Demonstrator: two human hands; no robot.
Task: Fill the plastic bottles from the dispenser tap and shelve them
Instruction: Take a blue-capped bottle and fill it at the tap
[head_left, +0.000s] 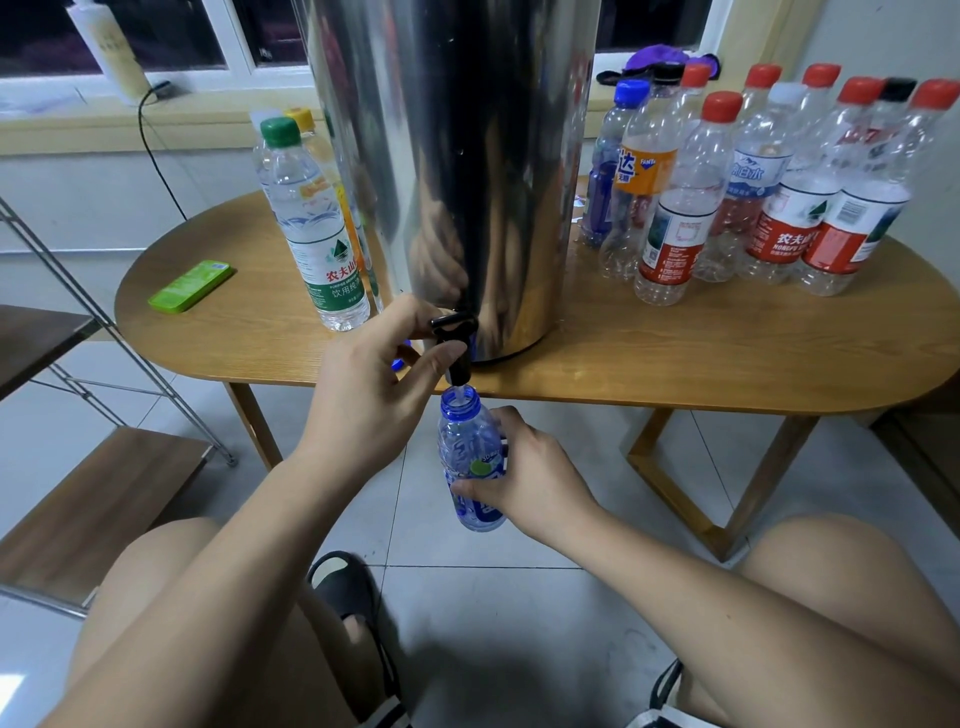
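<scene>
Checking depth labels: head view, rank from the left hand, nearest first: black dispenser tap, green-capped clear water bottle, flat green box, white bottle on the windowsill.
1. Black dispenser tap: held by the left hand.
2. Green-capped clear water bottle: table, behind the hand.
3. Flat green box: table's left end.
4. White bottle: windowsill, farthest back.

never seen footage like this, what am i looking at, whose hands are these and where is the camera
No machine here: one camera worn on a person's head looks forward and down, so the bare arms and knees are the wearer's own. The left hand grips the black tap of a tall steel dispenser standing on a wooden table. The right hand holds an uncapped blue bottle under the spout, below the table edge. On the table, right of the dispenser, stand many capped bottles, mostly red-capped; left of it a green-capped bottle and a flat green box. A shelf rack stands at far left.
</scene>
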